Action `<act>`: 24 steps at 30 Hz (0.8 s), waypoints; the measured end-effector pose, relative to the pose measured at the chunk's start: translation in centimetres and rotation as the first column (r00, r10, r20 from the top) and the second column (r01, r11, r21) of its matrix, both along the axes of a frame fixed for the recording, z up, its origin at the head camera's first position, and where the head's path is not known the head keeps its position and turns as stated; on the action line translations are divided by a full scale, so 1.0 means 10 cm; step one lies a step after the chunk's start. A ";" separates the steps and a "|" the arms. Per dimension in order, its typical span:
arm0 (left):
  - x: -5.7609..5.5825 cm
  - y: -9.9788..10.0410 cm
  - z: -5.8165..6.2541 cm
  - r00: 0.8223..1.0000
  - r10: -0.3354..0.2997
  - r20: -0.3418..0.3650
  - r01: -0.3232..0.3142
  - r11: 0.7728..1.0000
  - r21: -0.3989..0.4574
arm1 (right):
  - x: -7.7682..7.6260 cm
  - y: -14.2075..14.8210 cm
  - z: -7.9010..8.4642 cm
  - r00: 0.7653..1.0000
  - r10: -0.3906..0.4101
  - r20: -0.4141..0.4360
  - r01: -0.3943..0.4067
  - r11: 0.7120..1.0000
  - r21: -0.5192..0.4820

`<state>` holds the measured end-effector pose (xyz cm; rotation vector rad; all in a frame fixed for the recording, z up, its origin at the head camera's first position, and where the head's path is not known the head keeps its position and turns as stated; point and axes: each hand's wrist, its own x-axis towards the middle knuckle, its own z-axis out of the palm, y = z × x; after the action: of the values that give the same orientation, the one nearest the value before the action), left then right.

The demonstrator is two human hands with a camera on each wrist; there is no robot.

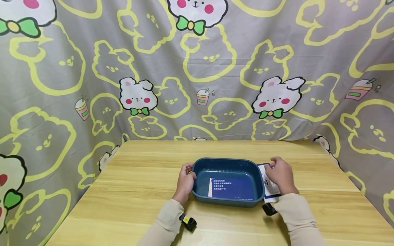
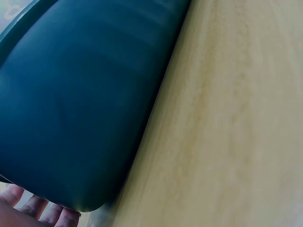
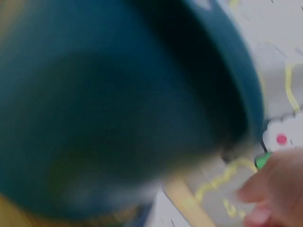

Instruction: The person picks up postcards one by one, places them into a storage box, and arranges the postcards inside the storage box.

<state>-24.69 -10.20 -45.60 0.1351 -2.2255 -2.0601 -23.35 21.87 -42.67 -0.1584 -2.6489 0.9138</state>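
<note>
A dark teal plastic tub [image 1: 227, 201] stands on the table, a blue printed booklet [image 1: 234, 189] with white lettering lying flat inside it. My left hand [image 1: 185, 181] grips the tub's left end, thumb by the rim and fingers against the outer wall. In the left wrist view those fingers [image 2: 64, 218] show past the tub's end. My right hand [image 1: 281, 174] is bent beside the tub's right end, above a white booklet [image 1: 272, 189] with a blue border. Its fingers, blurred in the right wrist view, stand apart from the tub and show nothing between them.
The wooden table [image 1: 123, 205] runs back to a grey cloth [image 1: 197, 68] with cartoon rabbits, which hangs behind it and at both sides. Black wrist cameras hang under both sleeves, the right one [image 1: 269, 209] close to the white booklet.
</note>
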 end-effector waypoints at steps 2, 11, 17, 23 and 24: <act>0.00 0.00 0.00 1.000 0.004 0.000 -0.004 1.000 -0.003 | 0.04 0.12 -0.01 0.979 0.003 0.203 -0.010 0.999 0.032; 0.00 0.00 0.00 1.000 -0.006 -0.001 0.006 1.000 -0.005 | 0.05 0.32 -0.07 0.878 0.009 0.479 -0.004 1.000 -0.010; 0.10 0.01 0.15 1.000 -0.015 0.010 0.015 1.000 -0.008 | 0.04 0.43 -0.10 0.918 0.080 0.388 0.034 0.960 -0.278; 0.12 0.02 0.18 1.000 -0.019 0.015 0.019 1.000 -0.009 | 0.03 0.48 -0.04 0.956 0.035 0.291 0.099 0.895 -0.434; 0.10 0.01 0.14 1.000 -0.018 0.016 0.018 1.000 -0.007 | 0.03 0.47 -0.02 0.960 0.017 0.280 0.114 0.888 -0.445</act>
<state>-23.70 -10.09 -44.20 0.1324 -2.2509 -2.0675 -23.02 26.62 -42.86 -0.4967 -2.6008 1.5935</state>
